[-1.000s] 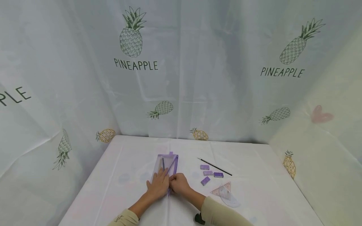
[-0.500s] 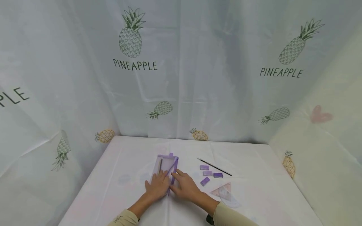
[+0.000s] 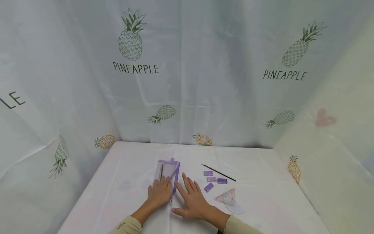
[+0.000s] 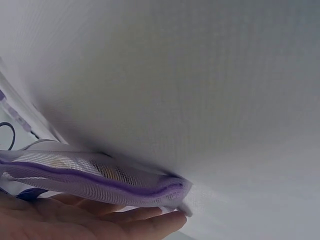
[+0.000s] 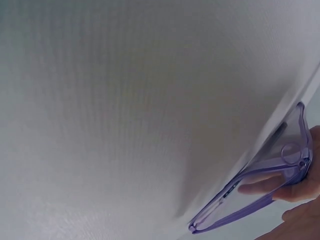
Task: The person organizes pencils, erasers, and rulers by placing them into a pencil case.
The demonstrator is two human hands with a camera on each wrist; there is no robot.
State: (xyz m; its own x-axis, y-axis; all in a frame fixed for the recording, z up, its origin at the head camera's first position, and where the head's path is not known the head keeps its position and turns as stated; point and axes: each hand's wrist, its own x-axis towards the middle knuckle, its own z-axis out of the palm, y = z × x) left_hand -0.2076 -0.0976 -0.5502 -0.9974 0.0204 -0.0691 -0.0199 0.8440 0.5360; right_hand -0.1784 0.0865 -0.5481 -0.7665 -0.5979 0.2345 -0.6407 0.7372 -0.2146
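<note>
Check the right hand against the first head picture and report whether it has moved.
Yes: in the head view the right hand has shifted rightward and slightly down the frame, judged against the lowest purple block.

Pouch (image 3: 169,169): sheer lilac, deeper violet trim (image 3: 177,175). To its right I log four blocks (image 3: 222,181) in shades of purple, one darkest; a thin rod (image 3: 219,172), black with a pale tip; a set square (image 3: 225,196), pink. Tablecloth (image 3: 263,182) under the pouch: white, faint pink and blue patches. Curtain (image 3: 204,81) behind it: pale grey, printed with green and orange-yellow pineapples (image 3: 203,140) and dark lettering (image 3: 135,68); far to its right, a pink heart (image 3: 323,119). Sleeves (image 3: 127,225) on its near side: beige, one with a dark mark.
</note>
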